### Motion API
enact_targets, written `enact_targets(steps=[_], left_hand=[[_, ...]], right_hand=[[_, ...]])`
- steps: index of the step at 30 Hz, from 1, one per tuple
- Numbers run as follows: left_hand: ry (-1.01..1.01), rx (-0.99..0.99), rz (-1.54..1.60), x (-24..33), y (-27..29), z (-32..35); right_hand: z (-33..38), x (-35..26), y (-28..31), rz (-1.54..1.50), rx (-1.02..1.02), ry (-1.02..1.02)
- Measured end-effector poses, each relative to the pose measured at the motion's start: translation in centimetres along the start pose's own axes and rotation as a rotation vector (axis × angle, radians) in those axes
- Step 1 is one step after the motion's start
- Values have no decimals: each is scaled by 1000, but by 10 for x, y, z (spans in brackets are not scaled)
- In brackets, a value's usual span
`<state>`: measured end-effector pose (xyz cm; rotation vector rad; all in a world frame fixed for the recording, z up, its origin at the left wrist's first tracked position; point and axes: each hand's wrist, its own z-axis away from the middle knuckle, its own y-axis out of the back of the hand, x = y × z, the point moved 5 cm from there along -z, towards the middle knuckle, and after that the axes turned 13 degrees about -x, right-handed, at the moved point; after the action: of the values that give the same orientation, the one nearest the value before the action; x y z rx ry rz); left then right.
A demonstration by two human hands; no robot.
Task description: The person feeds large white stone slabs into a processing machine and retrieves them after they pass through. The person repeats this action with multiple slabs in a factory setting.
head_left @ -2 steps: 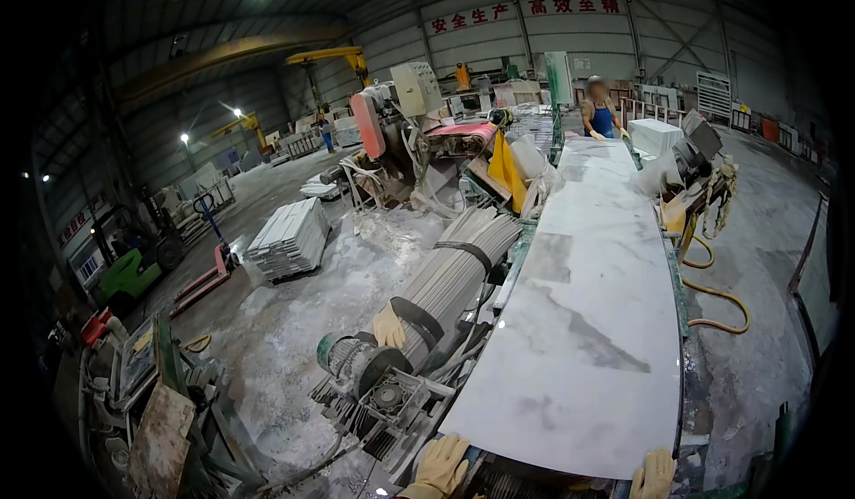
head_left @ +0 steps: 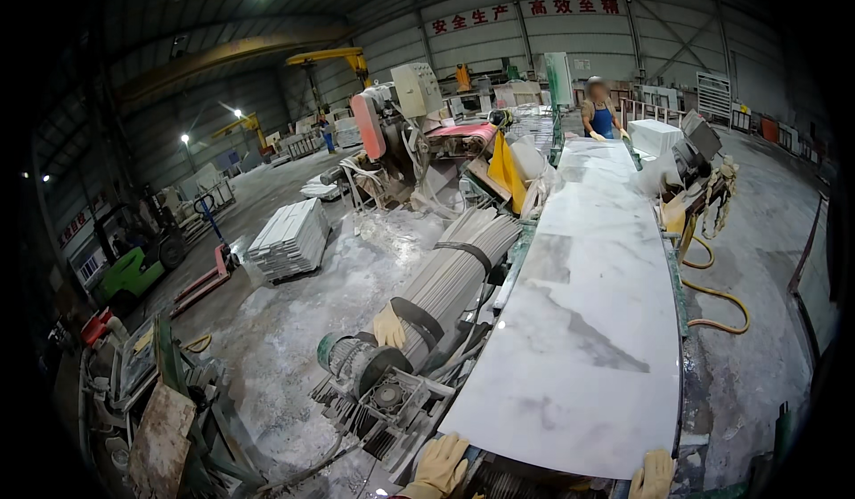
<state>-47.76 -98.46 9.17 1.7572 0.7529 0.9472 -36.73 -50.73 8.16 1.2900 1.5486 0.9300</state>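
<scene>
A long white marble slab (head_left: 588, 392) with grey veins and a darker patch stretches from my hands to the far end of a narrow bed of machinery. My left hand (head_left: 440, 465), in a cream work glove, grips the slab's near left corner, its fingers close together. At the near right corner my right hand (head_left: 653, 475), gloved alike, is closed on the edge with its fingers pointing forward. The undersides of both hands are hidden. Across the slab a person in a blue apron (head_left: 602, 121) has gloved hands by its far end.
A grey motor (head_left: 356, 364) and a strapped bundle of long strips (head_left: 459, 259) lie left of the slab; a spare glove (head_left: 389, 325) rests there. Right of it are another motor (head_left: 690, 156) and a yellow hose (head_left: 735, 308). Stacked slabs (head_left: 289, 239) and a green forklift (head_left: 125, 272) stand farther left.
</scene>
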Motion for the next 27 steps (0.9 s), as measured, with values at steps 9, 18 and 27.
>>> enact_targets(steps=[9, 18, 27], left_hand=[[13, 7, -86, -17, -30, 11], [146, 80, -182, -3, -43, 23], [93, 81, 19, 10, -31, 56]], right_hand=[[12, 10, -14, 27, -135, -128], [15, 14, -15, -20, -150, -114], [24, -62, -41, -463, -154, 162]])
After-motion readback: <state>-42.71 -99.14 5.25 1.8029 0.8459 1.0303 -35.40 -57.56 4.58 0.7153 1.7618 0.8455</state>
